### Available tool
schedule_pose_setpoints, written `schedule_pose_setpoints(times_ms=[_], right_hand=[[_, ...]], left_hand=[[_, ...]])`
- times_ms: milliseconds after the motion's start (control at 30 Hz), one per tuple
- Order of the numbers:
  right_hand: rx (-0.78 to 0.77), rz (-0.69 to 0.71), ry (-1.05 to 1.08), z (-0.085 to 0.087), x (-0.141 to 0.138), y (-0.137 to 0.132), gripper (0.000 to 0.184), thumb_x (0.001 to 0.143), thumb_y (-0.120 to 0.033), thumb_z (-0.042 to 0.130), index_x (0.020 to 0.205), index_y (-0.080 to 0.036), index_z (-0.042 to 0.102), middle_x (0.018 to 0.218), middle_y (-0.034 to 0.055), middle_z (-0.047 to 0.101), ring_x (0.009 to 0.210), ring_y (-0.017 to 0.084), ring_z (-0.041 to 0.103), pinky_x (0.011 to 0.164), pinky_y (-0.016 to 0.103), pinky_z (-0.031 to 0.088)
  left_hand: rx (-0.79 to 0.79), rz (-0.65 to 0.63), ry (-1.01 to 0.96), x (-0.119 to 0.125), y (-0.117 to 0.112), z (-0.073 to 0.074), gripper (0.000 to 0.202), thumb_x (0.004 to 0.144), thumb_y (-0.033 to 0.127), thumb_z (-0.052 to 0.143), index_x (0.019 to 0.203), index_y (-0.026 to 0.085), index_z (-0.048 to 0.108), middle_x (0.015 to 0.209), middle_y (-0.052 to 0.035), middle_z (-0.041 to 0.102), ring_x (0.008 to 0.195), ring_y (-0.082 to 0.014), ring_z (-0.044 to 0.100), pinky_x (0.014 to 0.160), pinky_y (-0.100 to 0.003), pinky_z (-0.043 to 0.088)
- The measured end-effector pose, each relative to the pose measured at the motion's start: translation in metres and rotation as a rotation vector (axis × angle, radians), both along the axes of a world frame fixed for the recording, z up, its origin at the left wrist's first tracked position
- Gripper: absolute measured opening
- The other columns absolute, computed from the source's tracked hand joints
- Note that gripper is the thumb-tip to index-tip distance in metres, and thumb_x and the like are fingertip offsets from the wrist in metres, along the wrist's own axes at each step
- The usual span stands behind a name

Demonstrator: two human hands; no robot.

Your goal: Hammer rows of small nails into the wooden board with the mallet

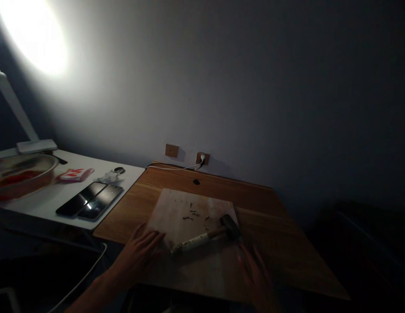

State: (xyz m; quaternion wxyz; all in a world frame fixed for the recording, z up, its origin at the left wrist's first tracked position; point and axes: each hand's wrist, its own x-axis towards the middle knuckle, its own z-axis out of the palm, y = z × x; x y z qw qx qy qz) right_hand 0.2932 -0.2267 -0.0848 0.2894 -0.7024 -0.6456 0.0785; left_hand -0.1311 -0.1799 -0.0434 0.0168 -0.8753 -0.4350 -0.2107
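A pale wooden board [176, 208] lies on a brown wooden desk [270, 226]. A mallet [205, 237] with a black head and a light handle rests across the board. Several small dark bits [193, 214] are scattered on the board beyond it. My left hand [140, 252] lies flat on the board's left edge, fingers stretched out, just left of the handle's end. My right hand [256, 274] hovers over the board's right front part, fingers spread and blurred, holding nothing.
A white table [52, 202] to the left carries two dark phones [89, 200], a bowl [21, 174], a red-and-white packet [73, 174] and a lamp base [35, 145]. Wall sockets [202, 157] with a white cable sit behind the desk. The room is dim.
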Motion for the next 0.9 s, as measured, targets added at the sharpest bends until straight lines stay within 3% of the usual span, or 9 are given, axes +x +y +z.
schedule_pose_setpoints(times_ms=[167,333,433,533,667,767,900], right_hand=[[-0.078,0.102,-0.035,0.019,-0.067,0.01,0.055,0.105,-0.051,0.041,0.149,-0.025,0.059,0.168,0.0131,0.036,0.154,0.035,0.035,0.122,0.055,0.036],[-0.202,0.269,-0.111,0.042,-0.115,0.021,0.055,0.105,-0.045,0.044,0.155,-0.023,0.051,0.166,0.0139,0.041,0.156,0.035,0.026,0.125,0.06,0.028],[-0.236,0.311,-0.099,0.046,-0.12,0.025,0.057,0.105,-0.044,0.044,0.155,-0.018,0.05,0.165,0.0143,0.041,0.157,0.034,0.024,0.127,0.058,0.026],[-0.237,0.311,-0.022,0.038,-0.117,0.025,0.058,0.105,-0.043,0.041,0.154,-0.013,0.05,0.163,0.0146,0.044,0.157,0.033,0.024,0.127,0.056,0.028],[-0.157,0.295,0.06,0.029,-0.113,0.023,0.055,0.104,-0.045,0.044,0.149,-0.016,0.056,0.16,0.0137,0.05,0.155,0.031,0.033,0.126,0.053,0.033],[-0.13,0.334,0.081,0.032,-0.117,0.021,0.05,0.104,-0.042,0.045,0.146,-0.019,0.06,0.156,0.0102,0.055,0.154,0.03,0.037,0.126,0.052,0.035],[-0.166,0.4,0.088,0.04,-0.124,0.02,0.05,0.105,-0.04,0.042,0.147,-0.019,0.06,0.156,0.0067,0.056,0.154,0.03,0.037,0.126,0.054,0.034]], left_hand=[[0.066,0.162,0.021,-0.051,0.007,0.004,0.033,0.104,0.026,0.042,0.123,0.026,0.069,0.124,-0.0057,0.075,0.113,-0.0253,0.069,0.12,-0.053,0.03],[0.092,0.341,0.042,-0.094,0.012,0.016,0.031,0.102,0.032,0.044,0.108,0.026,0.074,0.118,-0.0075,0.077,0.108,-0.0277,0.07,0.107,-0.05,0.045],[0.068,0.462,0.059,-0.11,0.012,0.018,0.036,0.101,0.037,0.042,0.112,0.022,0.073,0.122,-0.0116,0.074,0.116,-0.0313,0.067,0.102,-0.051,0.049],[-0.015,0.555,0.028,-0.118,0.011,0.02,0.044,0.102,0.042,0.037,0.118,0.017,0.07,0.129,-0.016,0.071,0.12,-0.035,0.065,0.098,-0.053,0.052],[-0.104,0.581,-0.083,-0.117,0.011,0.025,0.042,0.1,0.044,0.036,0.119,0.027,0.07,0.131,-0.012,0.069,0.121,-0.036,0.065,0.098,-0.053,0.053],[-0.115,0.585,-0.132,-0.114,0.011,0.028,0.041,0.099,0.047,0.037,0.119,0.034,0.07,0.13,-0.0101,0.068,0.123,-0.0376,0.062,0.097,-0.054,0.053],[-0.172,0.621,-0.129,-0.114,0.018,0.028,0.049,0.099,0.052,0.035,0.122,0.026,0.07,0.134,-0.0141,0.064,0.125,-0.037,0.06,0.097,-0.054,0.053]])
